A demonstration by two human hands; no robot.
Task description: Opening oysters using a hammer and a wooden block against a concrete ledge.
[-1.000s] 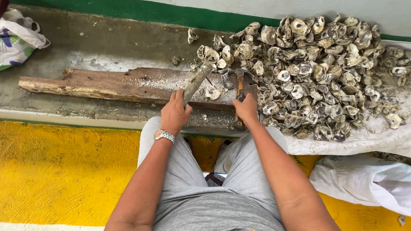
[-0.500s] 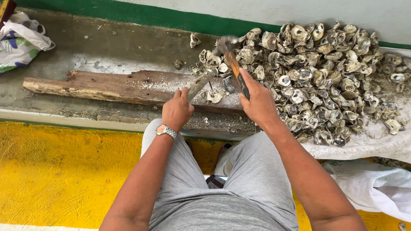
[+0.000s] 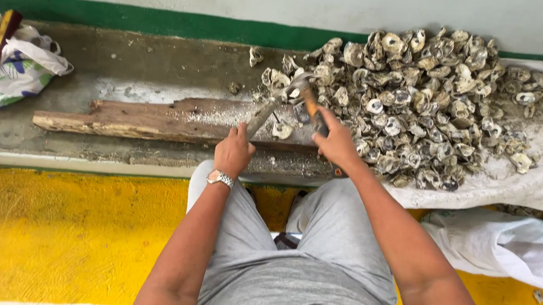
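Grey concrete ledge (image 3: 134,58) runs across the upper half of the frame, backed by a pale wall with a green stripe (image 3: 136,18), and a yellow painted floor (image 3: 63,234) fills the lower left. At upper right a big heap of oyster shells (image 3: 435,99) lies on a white sheet (image 3: 530,178), with a crumpled white bag (image 3: 502,245) below it at the right edge. A long weathered wooden plank (image 3: 155,118) lies on the ledge at centre left, dusted with pale shell grit. At upper left sits a white printed plastic bag (image 3: 16,68). The person's grey-clad knees fill the lower centre. The left hand (image 3: 233,152), with a metal wristwatch (image 3: 220,178), is closed around a metal chisel (image 3: 262,113) slanting up to the right over the plank. The right hand (image 3: 336,143) is wrapped around the orange handle of a hammer (image 3: 305,95), its head at the heap's left edge. A single oyster shell (image 3: 281,130) lies on the plank between the two hands.
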